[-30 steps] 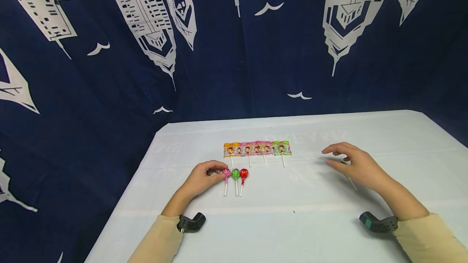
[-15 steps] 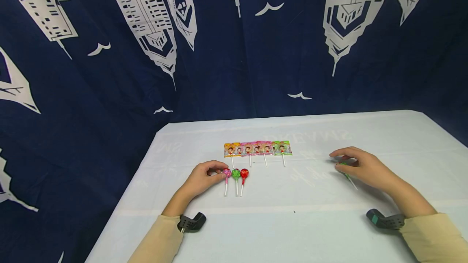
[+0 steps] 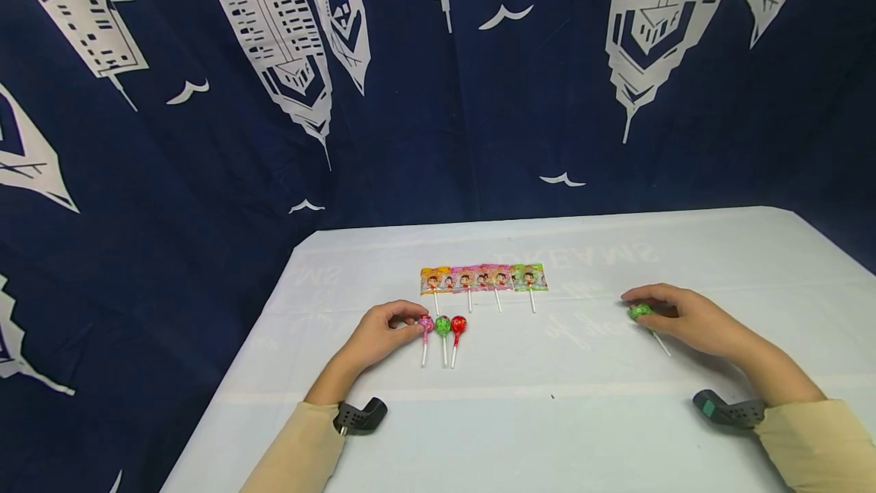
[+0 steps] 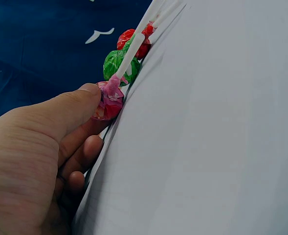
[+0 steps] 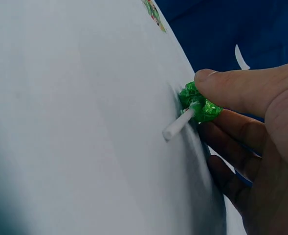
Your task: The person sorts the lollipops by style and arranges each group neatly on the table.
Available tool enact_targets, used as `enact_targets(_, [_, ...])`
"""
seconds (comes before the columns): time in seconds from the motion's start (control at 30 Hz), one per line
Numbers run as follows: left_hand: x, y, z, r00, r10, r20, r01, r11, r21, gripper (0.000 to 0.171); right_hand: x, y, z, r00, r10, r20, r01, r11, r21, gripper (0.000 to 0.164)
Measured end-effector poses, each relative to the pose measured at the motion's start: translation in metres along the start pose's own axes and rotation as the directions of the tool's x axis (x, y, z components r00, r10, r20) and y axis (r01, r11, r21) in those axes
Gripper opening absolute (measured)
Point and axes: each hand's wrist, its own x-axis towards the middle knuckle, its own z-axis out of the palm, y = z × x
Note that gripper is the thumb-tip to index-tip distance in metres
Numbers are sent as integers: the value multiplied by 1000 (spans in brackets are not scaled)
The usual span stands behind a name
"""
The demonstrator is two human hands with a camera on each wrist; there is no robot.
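My left hand [image 3: 383,332] holds the head of a pink lollipop [image 3: 426,324] between thumb and finger. Beside it lie a green lollipop [image 3: 443,326] and a red lollipop [image 3: 458,324], sticks toward me. In the left wrist view my thumb presses the pink wrapper [image 4: 110,98]. Far to the right, my right hand [image 3: 698,322] has thumb and forefinger around the head of another green lollipop [image 3: 640,311], its stick angled toward me on the table. The right wrist view has my thumb against the green wrapper [image 5: 207,111]; the forefinger's tip is hidden behind it.
Behind the round lollipops, several flat bagged lollipops form a row: an orange one [image 3: 435,280], two pink ones [image 3: 482,278] and a green one [image 3: 530,278]. They lie on a white-covered table [image 3: 547,440]. A dark blue patterned cloth [image 3: 438,135] hangs behind it.
My right hand has moved slightly right and toward me, closing in on the green lollipop, whose head now shows between thumb and forefinger. That lollipop and my left hand have stayed in place.
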Motion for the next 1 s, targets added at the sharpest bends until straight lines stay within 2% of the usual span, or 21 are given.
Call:
enact_targets(0.53, [0, 0, 1, 1000, 3, -9, -3, 1000, 4, 21, 0, 2, 3, 999, 29, -39, -29, 1000, 2, 30])
enact_targets(1.0, [-1, 2, 0, 1000, 5, -9, -5, 1000, 2, 21, -1, 0, 5, 996, 10, -85, -8, 1000, 27, 24])
